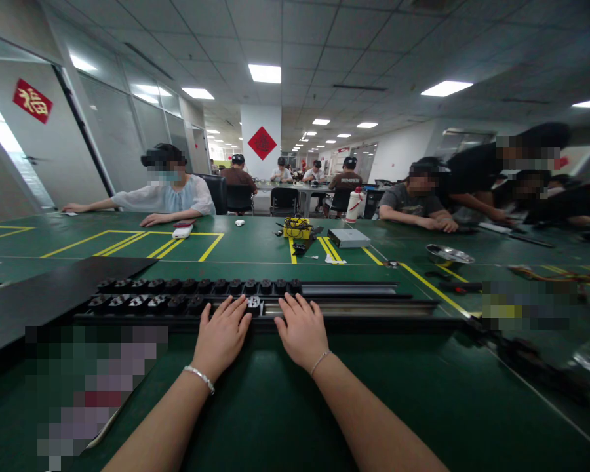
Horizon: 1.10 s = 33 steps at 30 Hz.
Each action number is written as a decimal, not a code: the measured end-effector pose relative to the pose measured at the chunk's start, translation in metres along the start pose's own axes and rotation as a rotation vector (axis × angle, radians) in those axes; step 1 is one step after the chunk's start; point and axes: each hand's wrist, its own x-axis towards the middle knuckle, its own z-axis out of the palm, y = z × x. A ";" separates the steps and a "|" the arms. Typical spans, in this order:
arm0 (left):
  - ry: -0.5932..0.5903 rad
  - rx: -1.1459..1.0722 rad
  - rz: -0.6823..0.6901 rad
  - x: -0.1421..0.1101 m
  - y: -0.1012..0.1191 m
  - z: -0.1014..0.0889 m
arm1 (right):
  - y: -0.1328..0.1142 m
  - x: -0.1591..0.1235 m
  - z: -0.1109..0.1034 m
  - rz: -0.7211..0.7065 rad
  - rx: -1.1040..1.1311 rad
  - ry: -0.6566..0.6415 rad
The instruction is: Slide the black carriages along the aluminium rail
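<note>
Two black power-track rails lie lengthwise on the green table [398, 387], and both are only partly filled. The rear rail [349, 288] carries an unbroken-looking row of socket modules [156, 286] from its left end to past the middle; its right end is bare metal channel. The front rail [364, 308] has modules [137, 301] packed at its left end and one pale-faced module [254, 303] near its middle, with a longer bare stretch running to its right end. The left hand [221, 334] lies palm down with fingers extended over the front row, hiding whatever sits there; no grip shows. The right hand [302, 331], fingers spread, rests at the front edge beside the bare channel, holding nothing visible.
</note>
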 end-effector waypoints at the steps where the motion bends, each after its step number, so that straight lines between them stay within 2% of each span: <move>1: -0.005 -0.001 0.001 0.000 0.000 0.000 | 0.000 0.000 -0.001 0.002 -0.002 -0.001; 33: -0.010 0.000 0.030 0.001 -0.002 0.000 | -0.001 0.000 -0.002 0.010 -0.021 -0.018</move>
